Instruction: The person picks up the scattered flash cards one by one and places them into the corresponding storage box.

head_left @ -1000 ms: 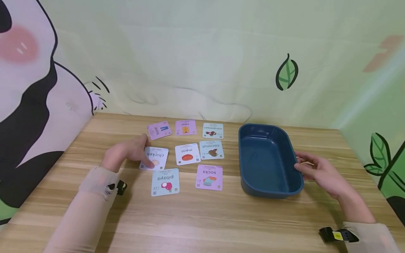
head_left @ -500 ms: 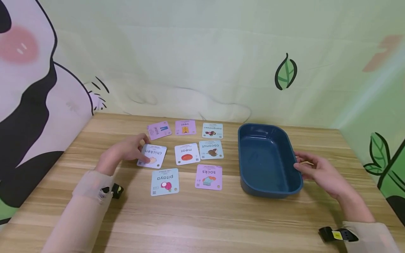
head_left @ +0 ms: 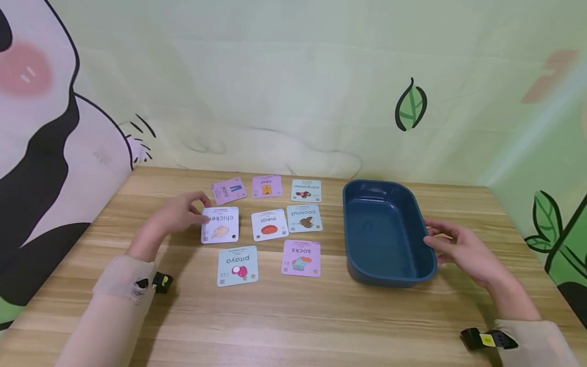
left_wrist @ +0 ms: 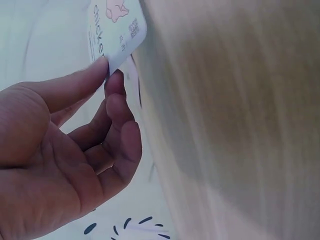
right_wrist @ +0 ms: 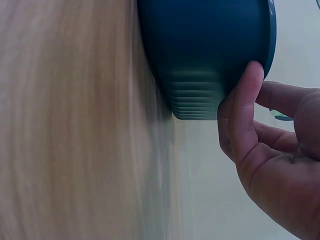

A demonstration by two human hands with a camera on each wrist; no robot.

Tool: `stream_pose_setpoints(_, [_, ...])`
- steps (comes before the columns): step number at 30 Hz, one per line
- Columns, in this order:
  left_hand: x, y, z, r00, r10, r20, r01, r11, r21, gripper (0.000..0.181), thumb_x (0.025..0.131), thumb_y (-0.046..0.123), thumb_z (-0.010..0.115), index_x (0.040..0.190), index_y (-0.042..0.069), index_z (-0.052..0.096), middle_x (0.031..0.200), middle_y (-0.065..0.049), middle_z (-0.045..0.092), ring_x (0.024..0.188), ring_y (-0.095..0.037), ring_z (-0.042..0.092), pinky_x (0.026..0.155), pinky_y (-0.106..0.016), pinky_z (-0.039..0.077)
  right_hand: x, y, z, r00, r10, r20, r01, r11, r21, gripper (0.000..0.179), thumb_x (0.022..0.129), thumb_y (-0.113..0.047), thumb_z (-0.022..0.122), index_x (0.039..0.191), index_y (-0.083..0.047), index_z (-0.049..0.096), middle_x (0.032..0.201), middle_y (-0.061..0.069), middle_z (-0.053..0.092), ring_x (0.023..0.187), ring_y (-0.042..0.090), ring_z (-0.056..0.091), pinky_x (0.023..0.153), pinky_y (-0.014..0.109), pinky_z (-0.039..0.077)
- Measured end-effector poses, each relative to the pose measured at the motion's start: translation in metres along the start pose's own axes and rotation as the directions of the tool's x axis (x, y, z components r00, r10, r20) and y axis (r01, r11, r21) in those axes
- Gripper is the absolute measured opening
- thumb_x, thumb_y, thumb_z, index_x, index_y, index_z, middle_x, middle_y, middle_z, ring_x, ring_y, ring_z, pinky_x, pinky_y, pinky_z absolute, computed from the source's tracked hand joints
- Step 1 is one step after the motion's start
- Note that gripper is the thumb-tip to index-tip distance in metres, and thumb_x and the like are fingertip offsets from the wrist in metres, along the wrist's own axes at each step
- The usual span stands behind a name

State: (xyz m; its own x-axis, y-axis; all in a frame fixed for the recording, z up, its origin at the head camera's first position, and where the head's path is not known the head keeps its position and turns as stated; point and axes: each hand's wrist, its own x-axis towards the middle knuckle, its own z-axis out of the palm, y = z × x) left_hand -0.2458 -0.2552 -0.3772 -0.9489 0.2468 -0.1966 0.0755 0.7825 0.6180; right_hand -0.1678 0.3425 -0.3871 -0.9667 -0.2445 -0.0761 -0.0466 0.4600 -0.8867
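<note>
The left hand [head_left: 180, 213] pinches the chicken card [head_left: 220, 230]; the box [head_left: 382, 234], lengthwise front-to-back, lies rightward, nearer the right hand [head_left: 465, 253], whose relaxed fingers touch its side.

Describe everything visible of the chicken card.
The chicken card looks like thin white cardboard: rounded corners, its name, a pale chicken drawing, a QR code, a dark spot by one corner. Upside down in the head view, it appears clear of the table, pinched near a corner by the left hand.
</note>
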Motion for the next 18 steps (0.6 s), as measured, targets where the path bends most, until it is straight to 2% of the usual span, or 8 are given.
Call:
stream_pose_setpoints(9, [-0.006, 0.008, -0.008, 0.999, 0.015, -0.038, -0.02, 0.994, -0.111, 0.027, 0.099, 0.009, 0.066, 0.124, 0.004, 0.056, 0.111, -0.024, 0.067, 0.095, -0.036, 0.063, 0.076, -0.043, 0.052, -0.001, 0.0, 0.001, 1.0, 0.001, -0.002, -0.001, 1.0, 0.012, 0.057, 0.108, -0.016, 0.055, 0.152, 0.012, 0.033, 0.133, 0.028, 0.042, 0.095, 0.008, 0.061, 0.069, 0.033, 0.058])
stream_pose_setpoints(14, [-0.01, 0.019, -0.01, 0.991, 0.054, -0.126, -0.069, 0.99, -0.123, 0.028, 0.101, 0.012, 0.065, 0.127, 0.006, 0.055, 0.108, -0.022, 0.069, 0.096, -0.038, 0.064, 0.075, -0.038, 0.049, 0.0, 0.001, 0.001, 1.0, -0.001, 0.0, 0.001, 1.0, 0.029, 0.057, 0.108, -0.016, 0.055, 0.153, 0.012, 0.032, 0.134, 0.028, 0.041, 0.096, 0.009, 0.06, 0.065, 0.034, 0.058])
stream_pose_setpoints(18, [-0.011, 0.031, -0.007, 0.98, 0.088, -0.176, -0.11, 0.986, -0.123, 0.028, 0.102, 0.014, 0.064, 0.127, 0.008, 0.055, 0.107, -0.02, 0.071, 0.096, -0.038, 0.064, 0.077, -0.04, 0.048, 0.0, 0.001, 0.001, 1.0, -0.004, -0.002, 0.004, 0.999, 0.04, 0.057, 0.108, -0.015, 0.054, 0.152, 0.012, 0.032, 0.133, 0.028, 0.041, 0.096, 0.009, 0.06, 0.064, 0.034, 0.058])
